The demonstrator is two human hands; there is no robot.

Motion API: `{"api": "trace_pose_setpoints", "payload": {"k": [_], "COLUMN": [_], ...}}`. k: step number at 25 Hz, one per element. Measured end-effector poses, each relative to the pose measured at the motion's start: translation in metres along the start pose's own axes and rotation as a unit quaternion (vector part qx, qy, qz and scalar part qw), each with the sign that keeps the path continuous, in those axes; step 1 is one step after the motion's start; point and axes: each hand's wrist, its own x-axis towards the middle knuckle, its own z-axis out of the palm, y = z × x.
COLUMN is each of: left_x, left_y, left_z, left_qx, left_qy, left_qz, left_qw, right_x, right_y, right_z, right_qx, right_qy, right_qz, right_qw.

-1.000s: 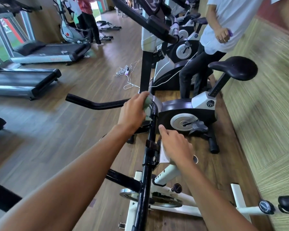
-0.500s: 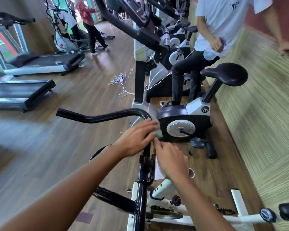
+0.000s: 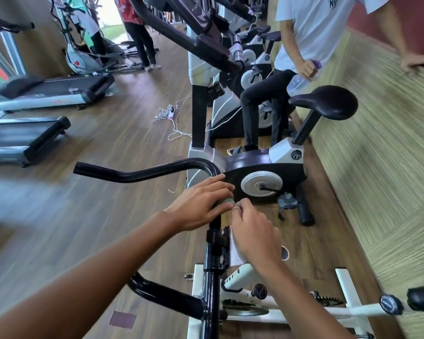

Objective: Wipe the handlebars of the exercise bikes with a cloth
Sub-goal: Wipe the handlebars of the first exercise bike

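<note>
The white exercise bike [image 3: 245,277] stands in front of the person, and its black handlebar [image 3: 142,173] rises from the stem and bends away to the left. One second ago the left hand [image 3: 201,204] pressed the cloth [image 3: 227,200] at the top bend of this bar. Now it has slid down the straight part, toward the clamp [image 3: 217,237], so the bend is already wiped and the lower part is in work. The left hand wraps the cloth around the bar, and only a little green shows under the fingers. The right hand [image 3: 255,231] rested before beside the stem. It has moved up, and its curled fingertips seem to pinch the edge of the cloth, though this spot is small and blurred. I think the person is re-folding the cloth, or passing it over, before the long left arm of the bar
</note>
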Motion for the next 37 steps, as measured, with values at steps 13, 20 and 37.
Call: {"api": "trace_pose_setpoints", "payload": {"k": [13,20,37], "left_x": [-0.016,-0.006,-0.068], "left_y": [0.003,0.010,-0.040], "left_z": [-0.004,0.008,-0.046], "left_qx": [0.058,0.086,-0.411], "left_qy": [-0.019,0.080,-0.250], "left_qz": [0.077,-0.116,-0.498], "left_qw": [0.995,0.986,0.722], "right_x": [0.000,0.002,0.007], "right_y": [0.003,0.006,0.006], "right_z": [0.004,0.005,0.011], "right_qx": [0.051,0.051,0.017], "right_qy": [0.059,0.044,0.035], "right_qz": [0.009,0.013,0.005], "right_qw": [0.997,0.998,0.999]}}
